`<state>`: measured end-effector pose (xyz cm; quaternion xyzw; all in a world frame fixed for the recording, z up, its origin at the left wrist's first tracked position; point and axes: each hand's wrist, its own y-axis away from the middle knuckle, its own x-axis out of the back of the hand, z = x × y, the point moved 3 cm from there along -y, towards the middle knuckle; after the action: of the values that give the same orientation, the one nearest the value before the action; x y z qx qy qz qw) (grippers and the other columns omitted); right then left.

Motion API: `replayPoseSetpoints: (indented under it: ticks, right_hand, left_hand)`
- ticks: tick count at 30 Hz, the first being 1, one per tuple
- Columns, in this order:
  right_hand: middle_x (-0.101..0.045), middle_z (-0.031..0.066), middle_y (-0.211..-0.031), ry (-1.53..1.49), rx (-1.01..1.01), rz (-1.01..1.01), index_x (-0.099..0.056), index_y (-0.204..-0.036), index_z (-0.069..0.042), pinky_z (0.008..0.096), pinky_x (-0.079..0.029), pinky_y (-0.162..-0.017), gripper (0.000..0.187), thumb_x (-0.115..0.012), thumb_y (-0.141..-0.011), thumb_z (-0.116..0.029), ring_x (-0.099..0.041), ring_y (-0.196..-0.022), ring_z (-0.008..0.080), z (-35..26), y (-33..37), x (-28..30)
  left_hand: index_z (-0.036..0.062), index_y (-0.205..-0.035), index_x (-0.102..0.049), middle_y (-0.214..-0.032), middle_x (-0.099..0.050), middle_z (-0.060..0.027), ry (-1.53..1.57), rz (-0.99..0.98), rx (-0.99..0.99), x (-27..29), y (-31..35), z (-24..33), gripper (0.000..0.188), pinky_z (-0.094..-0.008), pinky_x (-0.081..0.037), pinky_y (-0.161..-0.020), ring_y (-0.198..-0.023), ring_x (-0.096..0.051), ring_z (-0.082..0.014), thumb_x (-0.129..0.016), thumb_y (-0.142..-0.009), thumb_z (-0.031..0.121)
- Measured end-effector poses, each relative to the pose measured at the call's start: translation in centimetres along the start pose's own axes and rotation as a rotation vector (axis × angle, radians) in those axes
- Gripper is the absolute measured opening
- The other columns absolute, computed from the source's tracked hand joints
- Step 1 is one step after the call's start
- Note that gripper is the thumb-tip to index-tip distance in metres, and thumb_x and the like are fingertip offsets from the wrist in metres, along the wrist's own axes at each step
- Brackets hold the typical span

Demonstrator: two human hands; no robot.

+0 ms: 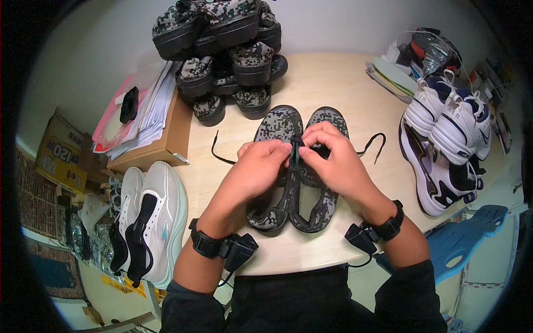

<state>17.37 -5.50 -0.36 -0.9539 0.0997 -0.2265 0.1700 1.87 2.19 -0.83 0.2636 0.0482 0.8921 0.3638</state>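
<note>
A pair of grey and black pixel-camouflage shoes stands side by side on the table, toes pointing away from me: the left shoe (275,125) and the right shoe (333,118). My left hand (260,162) and my right hand (337,162) meet over the inner edges of the two. Fingertips of both are pinched on black shoelace (297,140) bunched between the shoes. One loose lace end curls out to the left, another to the right. My fingers partly hide the lace and the shoes' openings.
Several matching camouflage shoes (252,58) are stacked at the back. Papers (147,122) top a cardboard box (175,133) on the left, near pale sneakers (169,194). White sneakers (425,161) are piled at right, with insoles (394,75) behind. A blue chair (472,233) stands beyond the table's right edge.
</note>
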Motion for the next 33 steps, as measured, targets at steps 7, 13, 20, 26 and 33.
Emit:
replayPoseSetpoints:
  ticks: [7,13,20,26,33]
  right_hand:
    - [-0.058,0.0145,-0.096,0.036,-0.017,0.070,-0.062,-0.079,0.002,0.0369,-0.044,-0.087,0.014,-0.065,-0.083,-0.012,-0.056,-0.096,0.0302,-0.2,0.2,-0.9]
    - [-0.058,0.0142,-0.097,0.006,0.020,0.040,-0.061,-0.083,0.000,0.0364,-0.043,-0.089,0.012,-0.066,-0.082,-0.011,-0.055,-0.099,0.0300,0.2,0.2,-0.5]
    - [-0.057,0.0126,-0.099,-0.006,0.075,-0.015,-0.060,-0.090,-0.001,0.0356,-0.042,-0.092,0.015,-0.067,-0.081,-0.010,-0.055,-0.100,0.0284,0.5,0.0,-0.2]
    - [-0.056,0.0119,-0.099,-0.048,0.082,-0.037,-0.060,-0.094,-0.002,0.0347,-0.041,-0.093,0.017,-0.067,-0.081,-0.010,-0.055,-0.100,0.0268,0.4,0.0,0.3]
    - [-0.056,0.0099,-0.098,-0.128,0.024,-0.049,-0.061,-0.094,-0.002,0.0328,-0.041,-0.092,0.017,-0.067,-0.081,-0.011,-0.054,-0.100,0.0245,1.0,-0.1,0.7]
  left_hand:
    - [0.0012,-0.089,-0.061,-0.076,-0.055,0.0039,0.017,0.076,-0.061,-0.1,-0.2,-0.5,0.028,-0.0240,-0.040,-0.066,-0.071,-0.048,-0.0073,-0.048,-0.097,0.024]
    - [0.0031,-0.089,-0.062,-0.075,-0.055,0.0044,-0.029,0.052,-0.099,0.1,-0.5,-1.1,0.024,-0.0240,-0.039,-0.065,-0.070,-0.047,-0.0071,-0.050,-0.095,0.023]
    - [0.0068,-0.084,-0.062,-0.075,-0.056,0.0040,0.196,0.109,-0.047,-0.2,-0.2,-0.9,0.022,-0.0234,-0.039,-0.064,-0.070,-0.048,-0.0064,-0.050,-0.094,0.022]
    - [0.0053,-0.079,-0.060,-0.070,-0.054,0.0033,-0.020,0.173,-0.106,-0.4,-0.1,0.0,0.023,-0.0244,-0.038,-0.060,-0.067,-0.047,-0.0071,-0.051,-0.092,0.022]
    - [0.0027,-0.079,-0.056,-0.074,-0.052,0.0018,0.045,0.132,-0.287,-0.3,0.6,0.2,0.014,-0.0255,-0.040,-0.065,-0.067,-0.047,-0.0098,-0.056,-0.089,0.013]
